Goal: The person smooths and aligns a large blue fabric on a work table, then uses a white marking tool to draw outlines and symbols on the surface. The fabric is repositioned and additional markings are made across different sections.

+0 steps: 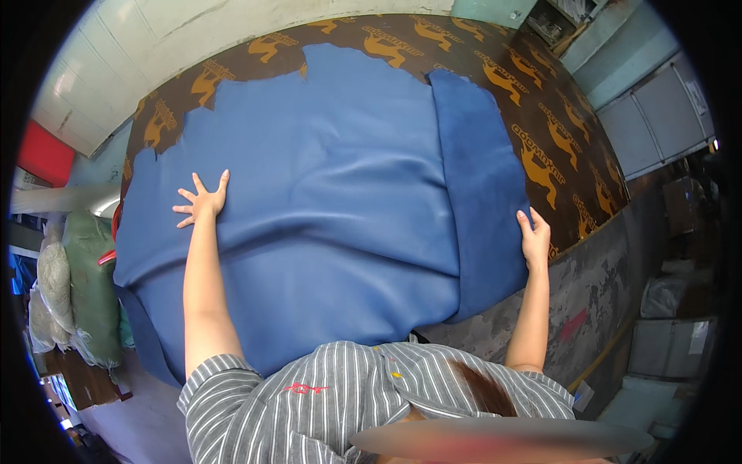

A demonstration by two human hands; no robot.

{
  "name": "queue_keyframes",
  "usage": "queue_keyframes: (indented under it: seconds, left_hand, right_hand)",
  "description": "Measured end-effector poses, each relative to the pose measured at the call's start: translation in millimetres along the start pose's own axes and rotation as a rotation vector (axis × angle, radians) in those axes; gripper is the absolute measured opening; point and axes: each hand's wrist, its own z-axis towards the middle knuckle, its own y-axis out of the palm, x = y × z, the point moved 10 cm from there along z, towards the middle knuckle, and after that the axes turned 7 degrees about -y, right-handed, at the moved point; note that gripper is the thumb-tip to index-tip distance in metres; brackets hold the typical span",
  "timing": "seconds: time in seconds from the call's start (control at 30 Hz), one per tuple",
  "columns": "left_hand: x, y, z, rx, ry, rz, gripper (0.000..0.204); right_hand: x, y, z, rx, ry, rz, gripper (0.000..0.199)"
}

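A large blue leather hide [332, 155] with a ragged far edge covers most of the table, with wrinkles running across its middle. Its right side is folded over into a darker, matte flap [483, 170]. My left hand [203, 203] lies flat on the left part of the hide, fingers spread wide. At the flap's right edge, my right hand [535, 238] has its fingers curled, the thumb and forefinger closed on the leather. Nearest my body, the hide hangs down over the table's front and left edges.
The brown board tabletop [568, 182] with orange printed figures shows beyond and right of the hide. Stuffed green sacks [89, 286] stand at the left, beside a red object [45, 153]. Grey cabinets [657, 116] stand at the far right. A pale wall [154, 39] borders the far left.
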Motion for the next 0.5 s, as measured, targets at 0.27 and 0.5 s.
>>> queue_keyframes:
  seconds: [0.27,0.5]
  left_hand:
    - [30,-21,72,0.231,-0.107,-0.033,0.102]
    - [13,-38,164,0.266,-0.174,-0.065,0.104]
  right_hand:
    - [-118,46,72,-0.019,-0.109,-0.265,0.043]
    - [-272,122,106,-0.019,-0.574,-0.204,0.043]
